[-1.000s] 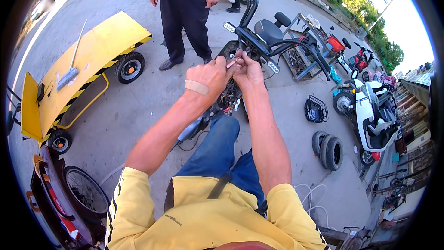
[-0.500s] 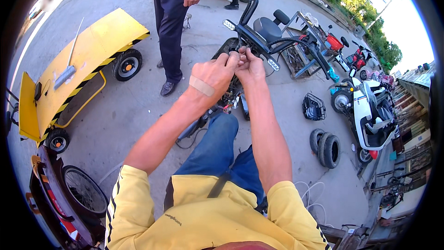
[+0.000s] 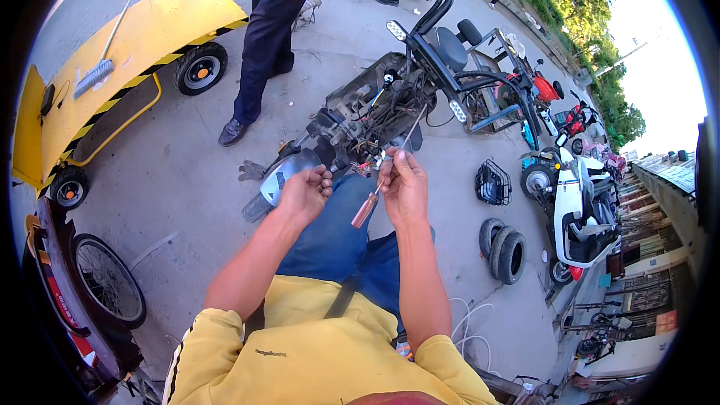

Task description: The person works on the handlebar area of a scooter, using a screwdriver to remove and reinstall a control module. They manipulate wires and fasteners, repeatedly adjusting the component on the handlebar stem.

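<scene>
My right hand [image 3: 405, 187] pinches a screwdriver [image 3: 365, 211] by its shaft. The reddish translucent handle points down toward my lap, and the thin metal shaft slants up and right to the vehicle. My left hand [image 3: 302, 196] is curled closed above my knee; anything in its fingers is hidden. In front of both hands lies the stripped front of an electric scooter [image 3: 352, 124], its wires and inner parts exposed. Black handlebars [image 3: 444, 4] with two lit lamps rise at its far right side. Beside my left hand is a silver-grey fender [image 3: 289, 172].
On the left stands a yellow flatbed cart [image 3: 161, 26] with a brush [image 3: 94, 79] on it. A person in dark trousers [image 3: 259, 52] stands beyond the scooter. To the right are a black wire basket [image 3: 493, 182], several tyres [image 3: 511, 258] and a white scooter [image 3: 574, 217].
My hands have come apart and drawn back toward me from the handlebar area. The screwdriver now shows in my right hand; the exposed wiring is uncovered. The view has shifted.
</scene>
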